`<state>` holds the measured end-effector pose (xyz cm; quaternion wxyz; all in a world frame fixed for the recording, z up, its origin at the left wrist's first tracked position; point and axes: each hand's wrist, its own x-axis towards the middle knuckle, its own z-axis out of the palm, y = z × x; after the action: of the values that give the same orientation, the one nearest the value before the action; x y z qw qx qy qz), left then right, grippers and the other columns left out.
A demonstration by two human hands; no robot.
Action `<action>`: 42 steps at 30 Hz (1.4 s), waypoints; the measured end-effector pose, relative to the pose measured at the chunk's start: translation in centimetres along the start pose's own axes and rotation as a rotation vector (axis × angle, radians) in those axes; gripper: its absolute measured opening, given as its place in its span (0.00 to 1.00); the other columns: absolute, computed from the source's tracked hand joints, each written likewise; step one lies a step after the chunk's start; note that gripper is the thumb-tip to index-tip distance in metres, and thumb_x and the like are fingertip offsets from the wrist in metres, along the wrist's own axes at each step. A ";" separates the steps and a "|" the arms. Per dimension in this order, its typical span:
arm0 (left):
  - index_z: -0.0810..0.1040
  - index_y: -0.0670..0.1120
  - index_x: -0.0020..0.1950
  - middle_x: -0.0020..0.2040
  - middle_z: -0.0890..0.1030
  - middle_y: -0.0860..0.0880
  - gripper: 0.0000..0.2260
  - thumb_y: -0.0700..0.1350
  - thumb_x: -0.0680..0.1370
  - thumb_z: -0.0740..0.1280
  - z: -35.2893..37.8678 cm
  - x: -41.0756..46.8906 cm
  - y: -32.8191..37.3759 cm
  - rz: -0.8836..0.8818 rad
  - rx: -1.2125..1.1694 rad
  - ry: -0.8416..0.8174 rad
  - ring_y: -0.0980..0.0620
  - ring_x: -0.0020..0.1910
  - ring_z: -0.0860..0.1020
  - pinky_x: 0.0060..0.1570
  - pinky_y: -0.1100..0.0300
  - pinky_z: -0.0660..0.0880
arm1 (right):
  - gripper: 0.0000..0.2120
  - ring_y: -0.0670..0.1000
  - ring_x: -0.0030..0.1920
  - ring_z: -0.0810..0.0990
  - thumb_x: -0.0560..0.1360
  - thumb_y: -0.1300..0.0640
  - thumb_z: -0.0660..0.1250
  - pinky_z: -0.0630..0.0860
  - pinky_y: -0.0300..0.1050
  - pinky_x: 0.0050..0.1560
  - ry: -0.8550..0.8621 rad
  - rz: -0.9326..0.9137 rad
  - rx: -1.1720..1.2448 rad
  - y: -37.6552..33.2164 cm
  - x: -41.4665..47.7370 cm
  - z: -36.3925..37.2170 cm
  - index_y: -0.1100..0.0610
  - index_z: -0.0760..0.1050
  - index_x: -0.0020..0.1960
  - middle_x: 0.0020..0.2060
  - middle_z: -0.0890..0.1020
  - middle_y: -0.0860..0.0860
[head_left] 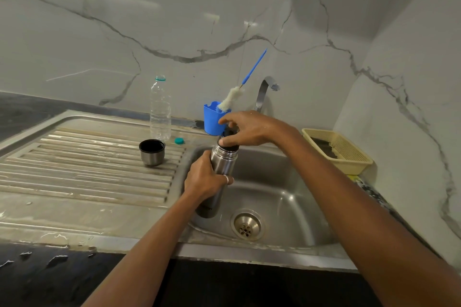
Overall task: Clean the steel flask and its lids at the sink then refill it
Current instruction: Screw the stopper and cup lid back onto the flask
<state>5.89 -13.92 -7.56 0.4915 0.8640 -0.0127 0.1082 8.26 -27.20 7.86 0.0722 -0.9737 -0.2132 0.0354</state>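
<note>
Holding the steel flask [222, 159] out over the sink [287, 182] rather than the counter makes sense: anything that drips falls toward the drain [247, 225] just below its base. Your left hand [205, 179] is wrapped round the middle of the smooth brushed-steel cylinder, fingers curled firmly on it, and holds the body tilted with the neck leaning away from you. Your right hand [252, 128] sits on top, thumb and fingertips pinching the dark stopper [228, 135] at the flask's mouth (a twisting grip, I judge, though I cannot tell whether it is loosening or tightening). One hand braces and the other turns, which is why one grip is low and the other high. Further out, on the ribbed drainboard [87, 162], the steel cup lid [152, 153] stands mouth up with its dark lining showing, well apart from the flask, parked where the grooves can shed water. Behind it lie a small teal cap [179, 141] and an uncapped clear plastic bottle [160, 112], thin-walled and ridged, standing upright. A blue holder [212, 119] at the sink's back edge carries a bottle brush [230, 99] with a fluffy white head and thin blue handle, close to hand beside the curved chrome tap [265, 89]. A pale lattice-sided plastic basket [349, 157] sits off to the right.
</note>
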 end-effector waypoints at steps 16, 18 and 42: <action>0.72 0.52 0.60 0.51 0.80 0.54 0.29 0.49 0.64 0.83 -0.1 0.0 0.0 0.004 0.007 -0.011 0.51 0.49 0.79 0.53 0.50 0.79 | 0.22 0.52 0.51 0.80 0.80 0.36 0.61 0.76 0.47 0.51 0.036 0.036 -0.073 0.2 0.4 0.6 0.52 0.79 0.58 0.54 0.82 0.52; 0.72 0.52 0.61 0.52 0.80 0.53 0.30 0.49 0.64 0.83 0.0 0.1 0.0 0.008 0.014 -0.012 0.51 0.49 0.79 0.53 0.50 0.79 | 0.22 0.50 0.58 0.80 0.79 0.45 0.69 0.77 0.47 0.60 -0.061 -0.034 -0.016 0.3 0.1 -0.3 0.49 0.74 0.71 0.64 0.79 0.49; 0.72 0.52 0.61 0.52 0.79 0.53 0.30 0.48 0.64 0.83 0.2 0.0 -0.1 0.022 0.022 -0.017 0.51 0.49 0.79 0.52 0.52 0.78 | 0.18 0.50 0.36 0.82 0.78 0.38 0.67 0.75 0.42 0.38 0.089 0.046 -0.077 -0.1 0.3 0.6 0.53 0.81 0.46 0.41 0.83 0.50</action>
<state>5.97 -14.05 -7.71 0.4808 0.8700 -0.0251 0.1065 8.43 -26.92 7.28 0.0432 -0.9810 -0.1885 -0.0143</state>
